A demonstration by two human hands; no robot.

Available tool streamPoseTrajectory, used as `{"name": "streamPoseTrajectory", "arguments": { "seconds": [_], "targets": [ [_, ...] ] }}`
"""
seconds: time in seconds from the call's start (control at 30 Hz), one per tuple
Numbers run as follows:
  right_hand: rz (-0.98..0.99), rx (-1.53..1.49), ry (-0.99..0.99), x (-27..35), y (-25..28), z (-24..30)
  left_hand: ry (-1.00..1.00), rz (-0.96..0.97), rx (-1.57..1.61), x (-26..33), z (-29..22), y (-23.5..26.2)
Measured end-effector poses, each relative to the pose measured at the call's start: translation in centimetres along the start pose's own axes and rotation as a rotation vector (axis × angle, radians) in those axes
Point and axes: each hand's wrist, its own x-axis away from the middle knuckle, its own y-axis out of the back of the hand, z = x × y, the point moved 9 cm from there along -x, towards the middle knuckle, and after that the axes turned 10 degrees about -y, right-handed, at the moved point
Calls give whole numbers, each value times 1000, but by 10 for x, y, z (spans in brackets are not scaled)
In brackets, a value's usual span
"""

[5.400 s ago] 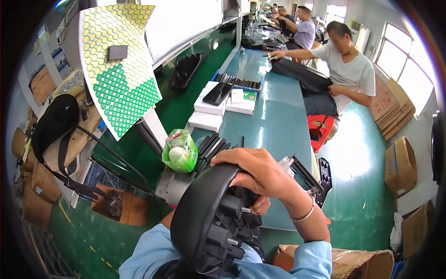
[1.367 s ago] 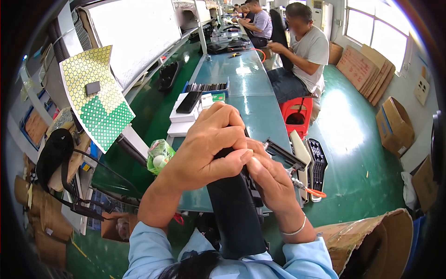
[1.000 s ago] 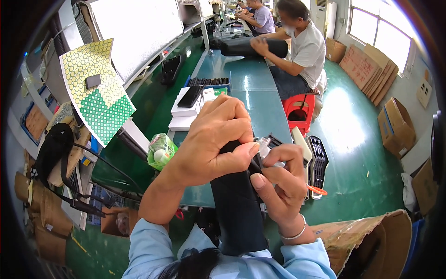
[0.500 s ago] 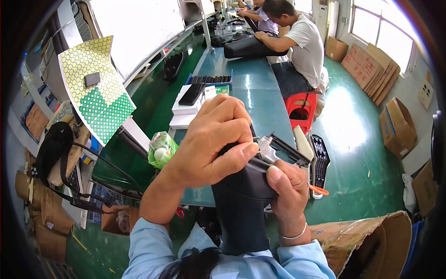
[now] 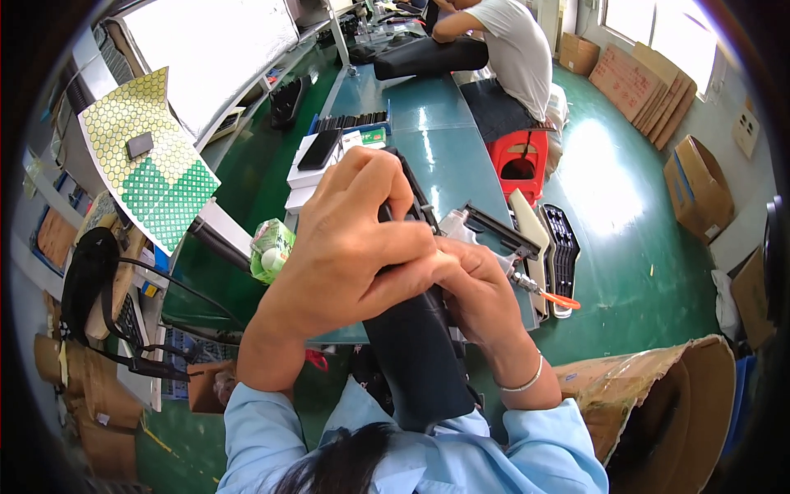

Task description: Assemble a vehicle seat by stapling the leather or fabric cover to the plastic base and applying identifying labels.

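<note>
A long black padded piece (image 5: 420, 358) with a smooth leather-like cover stands slanted between my lap and the bench edge. At its far upper end, my left hand (image 5: 362, 239) is closed on the cover, knuckles up. My right hand (image 5: 481, 292) is closed too, its thumb and fingers pressed against the cover by my left thumb. The fingertips of both hands overlap there, hiding the cover's edge. Just beyond my right hand, a silver and black staple gun (image 5: 502, 235) with an orange hose lies at the bench's right edge; neither hand holds it.
Cream and black moulded shells (image 5: 562, 255) stand right of the bench (image 5: 440, 156). A black phone (image 5: 320, 150) rests on white boxes beside a green bag (image 5: 271, 247). A sticker sheet (image 5: 152, 165) hangs left. A co-worker (image 5: 514, 49) sits farther along, near a red stool (image 5: 518, 165). A cardboard box (image 5: 609, 383) stands at lower right.
My right hand has moved left from the padded piece's side to meet my left thumb. The piece's upper end has turned, and the whole view has shifted slightly.
</note>
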Motion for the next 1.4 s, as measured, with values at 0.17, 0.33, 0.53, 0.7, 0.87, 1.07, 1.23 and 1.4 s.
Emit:
{"name": "streamPoseTrajectory", "arguments": {
  "seconds": [0.17, 0.33, 0.53, 0.7, 0.87, 1.07, 1.23, 1.4],
  "targets": [
    [40, -48, -30, 11, 3, -1, 134, -65, -169, 0, 1, -3],
    [237, 7, 26, 18, -1, -2, 143, -61, -172, -3, 2, -4],
    [23, 70, 207, 23, 12, 7, 154, -71, -118, 6, 10, -1],
    [18, 133, 360, 26, 17, 19, 43, -113, -108, 0, 4, 3],
    [-2, 56, 254, 16, 18, 7, 42, -155, -108, 6, 7, 7],
    [-23, 294, 259, 16, 7, 13, 144, -168, -170, 5, -4, -2],
    [-56, 338, 409, 23, 3, 16, 120, -204, -198, 1, -11, -6],
    [29, 248, 304, 15, 12, 4, 22, -56, -362, -1, -29, -25]
  ]
}}
